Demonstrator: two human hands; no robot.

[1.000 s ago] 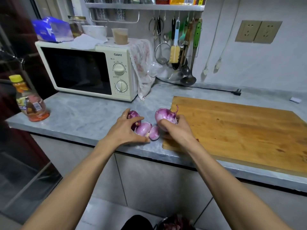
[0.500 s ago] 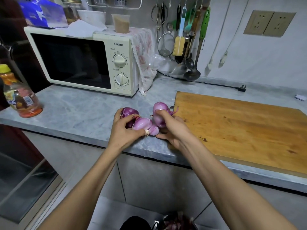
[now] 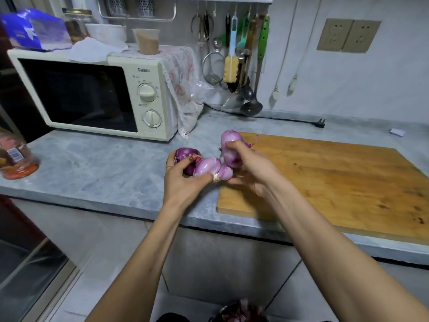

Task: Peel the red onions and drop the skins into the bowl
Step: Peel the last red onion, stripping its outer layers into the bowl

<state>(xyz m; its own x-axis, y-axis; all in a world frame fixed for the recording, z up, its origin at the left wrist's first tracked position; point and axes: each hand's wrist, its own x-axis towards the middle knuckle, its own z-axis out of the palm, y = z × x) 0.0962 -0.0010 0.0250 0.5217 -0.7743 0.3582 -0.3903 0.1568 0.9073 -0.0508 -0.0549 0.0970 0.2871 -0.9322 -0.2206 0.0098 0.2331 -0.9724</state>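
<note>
My left hand [image 3: 183, 180] grips a dark purple onion [image 3: 185, 156] with skin on it and a pale peeled onion [image 3: 205, 167]. A small peeled onion [image 3: 225, 171] is wedged between both hands. My right hand [image 3: 251, 169] holds a larger peeled onion [image 3: 229, 147], with a strip of red skin [image 3: 253, 142] trailing off its right side. All the onions are lifted just above the grey counter's front edge [image 3: 130, 203]. Far below, at the frame's bottom edge, sits the bowl [image 3: 241, 313] with purple skins inside.
A wooden cutting board [image 3: 336, 182] lies to the right of my hands. A cream microwave [image 3: 97, 94] stands at the back left, with utensils [image 3: 234, 66] hanging beside it. A bottle [image 3: 14, 156] stands at the far left. A black plug [image 3: 320, 123] lies near the wall.
Both hands have gathered the onions off the counter and lifted them, drawing them toward the counter's front edge. The view has tilted down a little.
</note>
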